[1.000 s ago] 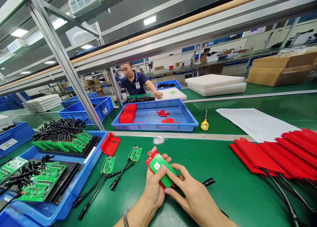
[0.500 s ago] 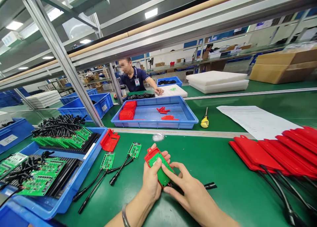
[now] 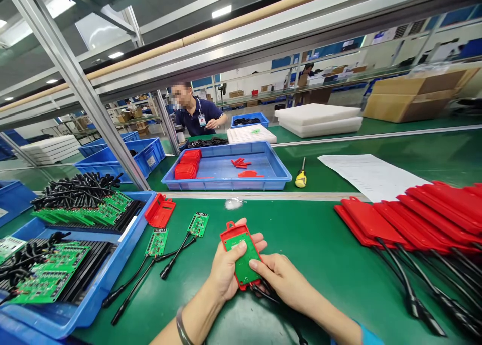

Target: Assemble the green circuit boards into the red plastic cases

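Note:
My left hand [image 3: 225,267] holds a red plastic case [image 3: 229,230] from beneath, its thumb lying on the green circuit board [image 3: 246,270] set inside. My right hand [image 3: 280,274] grips the lower right edge, thumb on the board and fingers curled below by the black cable [image 3: 266,296], which runs out from the case's lower end. Left of my hands lie two loose circuit boards with cables, one nearer [image 3: 156,243] and one farther [image 3: 198,224]. A red case piece [image 3: 160,211] leans by the rim of a blue bin.
The blue bin [image 3: 137,234] at left carries several boards with black cables. Red cases with cables [image 3: 410,219] are piled at right. Beyond are a blue tray [image 3: 226,185] of red parts, a yellow screwdriver [image 3: 301,178], paper [image 3: 371,174] and a co-worker [image 3: 198,115].
My right hand has shifted from fingers on the board's edge to a thumb-on-top grip lower down. The case is turned more upright. The co-worker's arm has drawn back from the white foam.

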Demonstrator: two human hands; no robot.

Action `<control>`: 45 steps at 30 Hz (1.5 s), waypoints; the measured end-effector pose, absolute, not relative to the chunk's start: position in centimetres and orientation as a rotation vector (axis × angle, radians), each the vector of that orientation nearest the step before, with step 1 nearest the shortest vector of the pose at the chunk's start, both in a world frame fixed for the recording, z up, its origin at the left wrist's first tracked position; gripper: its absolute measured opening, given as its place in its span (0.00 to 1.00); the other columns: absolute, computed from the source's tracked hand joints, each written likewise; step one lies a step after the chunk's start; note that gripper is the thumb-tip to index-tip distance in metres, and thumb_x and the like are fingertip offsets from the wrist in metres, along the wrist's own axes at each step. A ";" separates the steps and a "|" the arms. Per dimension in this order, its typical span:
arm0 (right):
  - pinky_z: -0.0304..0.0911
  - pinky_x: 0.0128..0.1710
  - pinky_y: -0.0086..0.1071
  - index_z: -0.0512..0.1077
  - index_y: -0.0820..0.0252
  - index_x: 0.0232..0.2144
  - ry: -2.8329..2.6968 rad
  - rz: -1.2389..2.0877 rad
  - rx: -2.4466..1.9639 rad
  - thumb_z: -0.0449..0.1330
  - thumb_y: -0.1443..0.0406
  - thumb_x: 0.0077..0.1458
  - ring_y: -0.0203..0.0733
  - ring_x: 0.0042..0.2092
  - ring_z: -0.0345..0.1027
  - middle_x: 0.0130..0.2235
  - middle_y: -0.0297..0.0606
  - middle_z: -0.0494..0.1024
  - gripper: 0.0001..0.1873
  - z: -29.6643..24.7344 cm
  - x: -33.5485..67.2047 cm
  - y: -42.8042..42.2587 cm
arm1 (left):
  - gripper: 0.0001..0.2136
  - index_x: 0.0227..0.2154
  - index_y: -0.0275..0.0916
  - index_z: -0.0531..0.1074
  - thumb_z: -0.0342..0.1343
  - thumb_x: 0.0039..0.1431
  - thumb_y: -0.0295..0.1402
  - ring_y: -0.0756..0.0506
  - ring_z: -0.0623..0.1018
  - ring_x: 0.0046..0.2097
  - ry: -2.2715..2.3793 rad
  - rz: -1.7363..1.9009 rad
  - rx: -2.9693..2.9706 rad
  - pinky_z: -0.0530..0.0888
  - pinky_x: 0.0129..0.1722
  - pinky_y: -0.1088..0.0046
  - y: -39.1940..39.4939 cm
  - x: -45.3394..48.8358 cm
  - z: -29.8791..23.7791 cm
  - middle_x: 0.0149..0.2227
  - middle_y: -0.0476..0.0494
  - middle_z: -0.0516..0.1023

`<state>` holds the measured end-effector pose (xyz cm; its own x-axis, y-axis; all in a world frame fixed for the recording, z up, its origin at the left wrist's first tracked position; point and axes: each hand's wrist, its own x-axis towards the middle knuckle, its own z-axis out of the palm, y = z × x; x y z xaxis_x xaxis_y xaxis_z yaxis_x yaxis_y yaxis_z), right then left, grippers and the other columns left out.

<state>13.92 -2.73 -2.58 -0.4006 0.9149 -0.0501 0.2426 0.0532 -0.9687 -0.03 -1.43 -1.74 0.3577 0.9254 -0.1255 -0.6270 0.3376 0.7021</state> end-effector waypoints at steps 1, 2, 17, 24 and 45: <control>0.53 0.22 0.28 0.64 0.61 0.16 -1.698 1.379 -1.162 0.47 0.45 0.57 0.35 0.20 0.59 0.18 0.34 0.70 0.29 -2.8 13.7 -2.8 | 0.33 0.61 0.43 0.52 0.59 0.54 0.31 0.37 0.74 0.51 0.579 1.088 0.606 0.64 0.54 0.54 -1.4 -0.1 -1.8 0.46 0.35 0.77; 0.54 0.22 0.28 0.65 0.61 0.17 -1.671 1.422 -1.137 0.47 0.44 0.56 0.36 0.20 0.61 0.18 0.35 0.71 0.30 -2.9 13.6 -2.8 | 0.33 0.61 0.43 0.52 0.58 0.53 0.30 0.37 0.74 0.50 0.577 1.084 0.598 0.64 0.54 0.55 -1.2 -0.1 -1.8 0.46 0.35 0.76; 0.61 0.32 0.33 0.67 0.59 0.38 -2.122 0.519 -1.301 0.51 0.53 0.60 0.45 0.35 0.69 0.36 0.41 0.74 0.16 -1.5 14.5 -2.9 | 0.08 0.34 0.37 0.70 0.50 0.51 0.29 0.47 0.73 0.31 0.440 1.322 0.329 0.67 0.48 0.57 0.0 -0.3 -1.8 0.27 0.48 0.69; 0.56 0.28 0.36 0.67 0.61 0.29 -2.339 -0.237 -1.095 0.44 0.69 0.63 0.46 0.30 0.62 0.30 0.41 0.69 0.15 -2.5 13.4 -3.8 | 0.07 0.33 0.38 0.69 0.48 0.53 0.30 0.49 0.70 0.30 0.434 1.455 0.228 0.69 0.41 0.66 0.4 -0.4 -2.0 0.27 0.48 0.66; 0.51 0.28 0.31 0.62 0.58 0.22 -2.094 0.709 -1.227 0.45 0.64 0.63 0.41 0.28 0.63 0.25 0.35 0.70 0.17 -2.7 11.9 -4.0 | 0.07 0.34 0.38 0.67 0.48 0.53 0.29 0.50 0.67 0.30 0.399 1.506 0.293 0.67 0.35 0.70 -0.1 0.7 -2.5 0.28 0.48 0.62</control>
<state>11.88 -4.01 -2.74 -0.3895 0.8920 0.2295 0.5691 0.4290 -0.7014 0.68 -0.15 -2.55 0.0202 0.9971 -0.0732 -0.9027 0.0496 0.4275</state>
